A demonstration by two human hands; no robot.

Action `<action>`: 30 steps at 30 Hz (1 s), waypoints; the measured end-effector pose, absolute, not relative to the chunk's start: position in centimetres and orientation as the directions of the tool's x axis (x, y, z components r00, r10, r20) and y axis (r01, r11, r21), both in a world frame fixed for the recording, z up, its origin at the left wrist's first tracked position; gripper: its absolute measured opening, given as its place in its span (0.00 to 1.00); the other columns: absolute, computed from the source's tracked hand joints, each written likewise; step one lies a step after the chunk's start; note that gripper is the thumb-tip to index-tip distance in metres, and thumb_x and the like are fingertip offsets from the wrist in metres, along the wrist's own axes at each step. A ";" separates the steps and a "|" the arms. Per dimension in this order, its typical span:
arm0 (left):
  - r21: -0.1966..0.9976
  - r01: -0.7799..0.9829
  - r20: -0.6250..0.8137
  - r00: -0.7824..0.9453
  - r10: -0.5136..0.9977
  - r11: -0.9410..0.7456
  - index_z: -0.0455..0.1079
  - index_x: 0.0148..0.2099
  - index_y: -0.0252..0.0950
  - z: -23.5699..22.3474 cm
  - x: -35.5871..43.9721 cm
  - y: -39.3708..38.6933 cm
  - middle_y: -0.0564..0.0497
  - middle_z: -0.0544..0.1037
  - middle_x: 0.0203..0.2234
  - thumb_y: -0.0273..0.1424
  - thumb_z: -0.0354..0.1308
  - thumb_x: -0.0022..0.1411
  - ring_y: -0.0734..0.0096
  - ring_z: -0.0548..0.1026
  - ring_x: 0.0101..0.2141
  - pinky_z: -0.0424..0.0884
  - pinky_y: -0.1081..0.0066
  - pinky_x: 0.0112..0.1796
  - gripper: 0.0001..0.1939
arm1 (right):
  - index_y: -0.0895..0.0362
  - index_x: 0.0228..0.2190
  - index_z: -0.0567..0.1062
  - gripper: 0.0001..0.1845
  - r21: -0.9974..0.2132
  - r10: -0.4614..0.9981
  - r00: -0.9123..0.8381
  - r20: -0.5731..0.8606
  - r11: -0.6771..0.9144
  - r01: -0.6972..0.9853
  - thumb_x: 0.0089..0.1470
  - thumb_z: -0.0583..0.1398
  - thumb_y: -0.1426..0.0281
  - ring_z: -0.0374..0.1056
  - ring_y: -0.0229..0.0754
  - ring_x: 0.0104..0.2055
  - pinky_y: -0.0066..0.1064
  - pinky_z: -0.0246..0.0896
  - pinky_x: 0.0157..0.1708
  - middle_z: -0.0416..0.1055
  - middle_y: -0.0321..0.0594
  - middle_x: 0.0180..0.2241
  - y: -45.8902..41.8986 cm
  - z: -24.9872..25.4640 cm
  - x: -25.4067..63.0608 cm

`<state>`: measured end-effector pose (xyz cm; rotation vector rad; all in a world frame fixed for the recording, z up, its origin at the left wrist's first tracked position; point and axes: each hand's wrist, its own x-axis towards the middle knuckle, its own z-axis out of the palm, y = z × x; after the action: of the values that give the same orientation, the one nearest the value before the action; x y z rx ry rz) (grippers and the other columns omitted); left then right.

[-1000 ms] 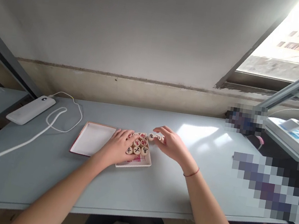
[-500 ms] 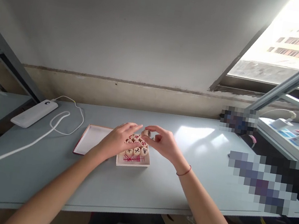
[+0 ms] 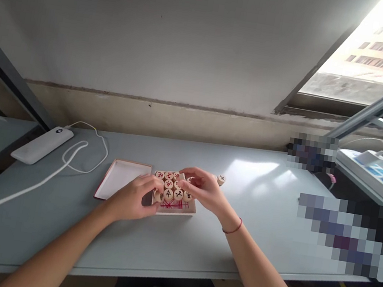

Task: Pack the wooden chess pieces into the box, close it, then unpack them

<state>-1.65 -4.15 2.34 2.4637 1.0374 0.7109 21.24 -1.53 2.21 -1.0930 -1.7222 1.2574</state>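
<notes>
A shallow white box [image 3: 180, 212] holds rows of round wooden Chinese chess pieces [image 3: 168, 195] with red and black characters. Red lines mark the bare front part of its floor. My left hand [image 3: 134, 198] is at the box's left side, with thumb and index finger around the piece [image 3: 159, 196] at the left end of the front row. My right hand [image 3: 204, 189] reaches over the right side, its thumb and index finger curved around a piece in the back row, mostly hidden. Another piece [image 3: 221, 180] lies on the table just beyond my right hand.
The box lid [image 3: 122, 178] lies open side up, left of the box. A white power bank [image 3: 42, 145] and white cable [image 3: 43, 183] are at the left. A power strip [image 3: 378, 178] is at the far right. Blurred items lie on the table [image 3: 252, 240] at the right.
My right hand has lowered a piece from above the box into the back rows. My left hand has moved left and down, from over the pieces to the front left one. The view has shifted slightly.
</notes>
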 end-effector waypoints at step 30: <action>0.388 0.585 0.234 0.685 0.690 -0.713 0.72 0.38 0.41 1.6 -1.5 -4.6 0.51 0.74 0.37 0.24 0.53 0.59 0.67 0.68 0.40 0.62 0.65 0.43 0.09 | 0.57 0.40 0.73 0.18 -0.879 0.869 -0.487 0.088 0.298 0.372 0.54 0.60 0.57 0.48 0.31 0.20 0.25 0.45 0.20 0.56 0.28 0.18 -3.2 2.9 21.0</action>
<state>-1.51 -4.63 1.55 2.6161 1.0135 0.5317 20.95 -3.17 2.95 -1.1010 -1.9997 1.1311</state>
